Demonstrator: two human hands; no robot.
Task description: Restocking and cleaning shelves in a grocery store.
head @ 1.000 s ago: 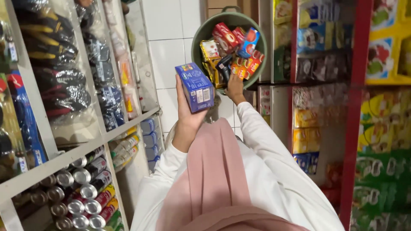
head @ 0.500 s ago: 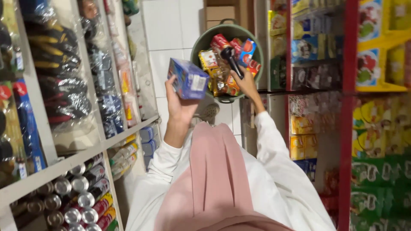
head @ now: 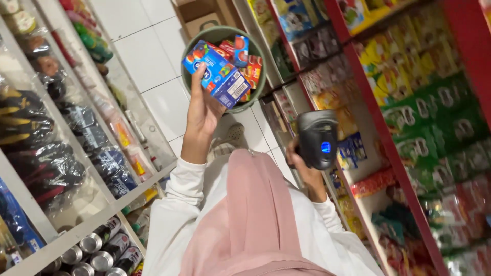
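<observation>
Blue carton (head: 219,75): a small rectangular box, blue with red and white print, held up just above the left hand (head: 203,110), its barcoded end face turned down and to the right; it overlaps the mouth of the green basket.
Handling, judged: light and stiff, with thin card walls that would dent under a hard squeeze; the glossy print looks slightly slippery, so the broad flat faces are the surest place to hold, leaving the barcoded end free.
Left hand: closed around the lower long edge of the blue carton, thumb on one broad face and fingers behind it; the wrist is raised, in a white sleeve.
Right hand (head: 303,164): wrapped around the grip of the handheld scanner, largely hidden behind it.
Handheld scanner (head: 318,138): dark grey, with a small blue light showing on its rear face; it sits well to the right of and below the carton, apart from it.
Green basket (head: 254,43): a round, deep container just beyond the left hand's fingertips; it holds a loose heap of small cartons (head: 244,60) in red, orange and blue, filled to near the rim.
Left shelves (head: 76,230): beyond the left forearm, wrapped dark bundles above and rows of drink cans lying on their sides below.
Right shelves (head: 409,117): beyond the scanner, red-framed racks packed with green, yellow and red packets.
</observation>
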